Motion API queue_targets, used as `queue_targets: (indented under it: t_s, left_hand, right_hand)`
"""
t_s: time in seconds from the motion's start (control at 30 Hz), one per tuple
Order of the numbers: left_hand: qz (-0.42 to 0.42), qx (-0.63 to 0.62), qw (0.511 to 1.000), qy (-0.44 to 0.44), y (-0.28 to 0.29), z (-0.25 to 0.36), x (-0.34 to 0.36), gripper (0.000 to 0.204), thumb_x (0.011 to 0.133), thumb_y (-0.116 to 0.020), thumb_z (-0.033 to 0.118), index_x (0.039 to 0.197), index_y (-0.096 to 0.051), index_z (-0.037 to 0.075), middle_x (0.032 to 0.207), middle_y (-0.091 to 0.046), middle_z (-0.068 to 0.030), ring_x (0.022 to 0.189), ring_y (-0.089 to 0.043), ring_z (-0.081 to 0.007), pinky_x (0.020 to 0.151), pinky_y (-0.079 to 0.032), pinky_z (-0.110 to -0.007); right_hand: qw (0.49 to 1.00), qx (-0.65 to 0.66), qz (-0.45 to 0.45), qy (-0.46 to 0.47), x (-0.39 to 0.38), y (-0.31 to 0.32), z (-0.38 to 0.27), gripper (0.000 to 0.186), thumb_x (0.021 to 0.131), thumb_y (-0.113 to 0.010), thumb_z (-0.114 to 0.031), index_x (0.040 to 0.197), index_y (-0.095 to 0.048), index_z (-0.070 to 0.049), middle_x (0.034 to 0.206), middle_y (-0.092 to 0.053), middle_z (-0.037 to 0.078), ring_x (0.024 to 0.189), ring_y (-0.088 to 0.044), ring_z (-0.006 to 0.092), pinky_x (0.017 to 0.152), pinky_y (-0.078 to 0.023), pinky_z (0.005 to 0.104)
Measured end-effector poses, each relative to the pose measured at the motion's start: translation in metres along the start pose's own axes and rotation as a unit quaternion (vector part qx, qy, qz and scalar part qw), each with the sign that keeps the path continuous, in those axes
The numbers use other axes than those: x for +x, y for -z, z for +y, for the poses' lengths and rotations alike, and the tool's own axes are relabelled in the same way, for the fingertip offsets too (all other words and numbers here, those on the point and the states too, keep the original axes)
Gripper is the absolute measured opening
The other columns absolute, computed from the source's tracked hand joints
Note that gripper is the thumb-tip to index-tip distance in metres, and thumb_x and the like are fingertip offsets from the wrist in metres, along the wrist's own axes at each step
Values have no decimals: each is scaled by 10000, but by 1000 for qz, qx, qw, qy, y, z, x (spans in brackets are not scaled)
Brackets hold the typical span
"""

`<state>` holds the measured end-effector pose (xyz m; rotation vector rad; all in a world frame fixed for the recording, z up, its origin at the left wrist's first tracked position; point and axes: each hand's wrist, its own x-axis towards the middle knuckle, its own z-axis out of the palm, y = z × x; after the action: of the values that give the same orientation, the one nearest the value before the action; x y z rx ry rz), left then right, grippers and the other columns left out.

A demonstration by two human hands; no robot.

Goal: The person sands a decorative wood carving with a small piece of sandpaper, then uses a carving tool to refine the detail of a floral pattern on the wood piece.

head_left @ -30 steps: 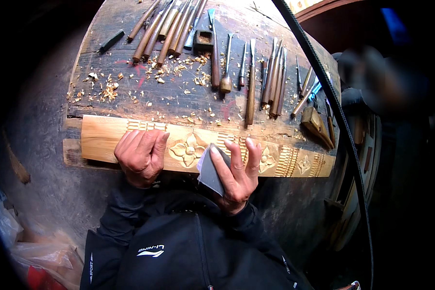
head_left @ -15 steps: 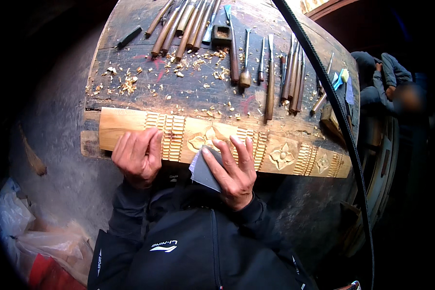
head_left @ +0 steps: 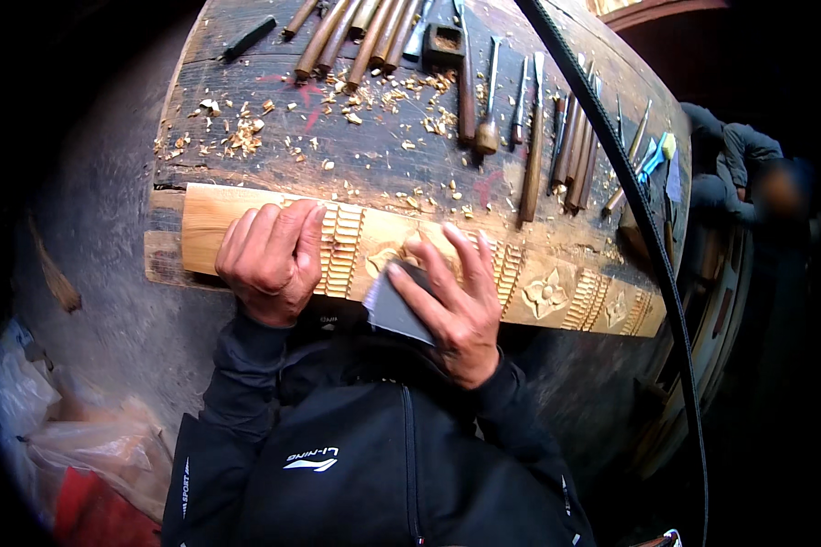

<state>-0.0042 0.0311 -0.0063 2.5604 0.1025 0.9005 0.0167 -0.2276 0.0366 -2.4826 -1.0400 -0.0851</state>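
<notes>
A long carved wooden board [head_left: 543, 294] with flower reliefs and rows of ridged notches lies along the near edge of the workbench. My right hand [head_left: 461, 305] presses a folded piece of grey sandpaper [head_left: 398, 308] against a carved flower near the board's middle, its fingers spread over the surface. Part of that flower is hidden under the fingers. On the board's left part rests my left hand [head_left: 272, 260], fingers curled down at the plain end beside the first notched band. What its fingertips grip, if anything, is hidden.
Several wooden-handled chisels [head_left: 531, 164] lie across the workbench [head_left: 192, 150], with wood chips [head_left: 242, 137] and a dark square block [head_left: 443, 44] among them. A black cord [head_left: 602, 137] hangs on the right. Another person [head_left: 739, 159] sits beyond. Plastic bags [head_left: 100, 456] lie lower left.
The view has shifted slightly. My right hand has shifted a little over the carved flower with the sandpaper. My left hand stays on the board's left part.
</notes>
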Motion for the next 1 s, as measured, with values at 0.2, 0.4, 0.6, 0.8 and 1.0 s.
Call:
queue_targets:
  t_s: [0.2,0.4,0.6,0.8,1.0]
  left_hand:
    - [6,7,1000,10,-2,0,2,100,984,-899,138,1055,-836,106,822,-673,-57,740,-680,-296,680,-523,-447]
    - [0,9,1000,9,-2,2,2,96,984,-899,132,1054,-837,108,829,-676,-57,740,-681,-297,681,-522,-445]
    - [7,6,1000,3,-1,-1,1,90,988,-895,129,1056,-841,110,826,-681,-57,740,-683,-295,679,-523,-442]
    - [4,2,1000,17,-1,2,1,72,1004,-885,66,1052,-831,64,827,-708,-92,733,-684,-317,673,-518,-459]
    - [-3,-1,1000,13,-1,4,1,77,1003,-882,56,1067,-840,60,836,-723,-95,740,-690,-323,676,-524,-459]
  right_hand:
    - [1000,6,17,16,16,-9,-1,407,982,-760,-202,1376,-864,-183,1554,-753,83,1594,-591,414,1357,-365,721]
    - [999,-14,31,25,-1,-17,12,457,911,-873,-361,1343,-886,-213,1531,-765,102,1557,-604,477,1347,-358,720]
    - [1000,22,21,5,2,-6,5,422,961,-785,-234,1374,-860,-195,1548,-745,110,1571,-598,446,1338,-369,734]
    - [999,9,28,31,20,-13,2,418,950,-762,-204,1354,-867,-189,1520,-763,101,1564,-613,434,1285,-442,685]
    - [999,0,37,10,0,-7,6,417,950,-761,-190,1353,-866,-188,1527,-761,97,1547,-628,438,1262,-472,654]
